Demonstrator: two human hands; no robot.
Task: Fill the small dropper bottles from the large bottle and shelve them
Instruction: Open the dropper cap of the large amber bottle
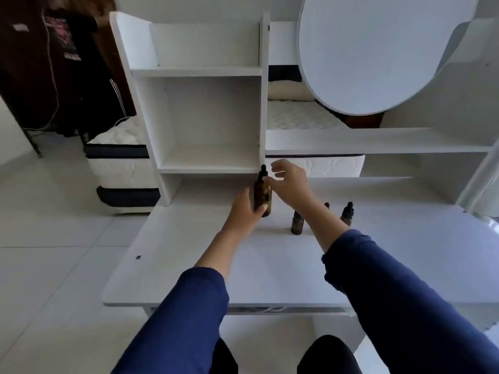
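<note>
The large amber dropper bottle (pixel 262 197) stands upright on the white desk (pixel 189 260), just in front of the shelf unit's lower edge. My left hand (pixel 244 211) wraps its lower body from the left. My right hand (pixel 290 184) is at its black dropper cap, fingertips touching the neck and the other fingers spread. Three small amber dropper bottles stand to the right: one (pixel 297 224) nearest, one (pixel 347 213) further right, and one (pixel 327 205) mostly hidden behind my right forearm.
A white shelf unit (pixel 210 122) with empty compartments rises at the desk's back left. A long white shelf (pixel 378 141) runs to the right under a round mirror (pixel 378 49). Behind are a mattress and dark clothes hanging at the left.
</note>
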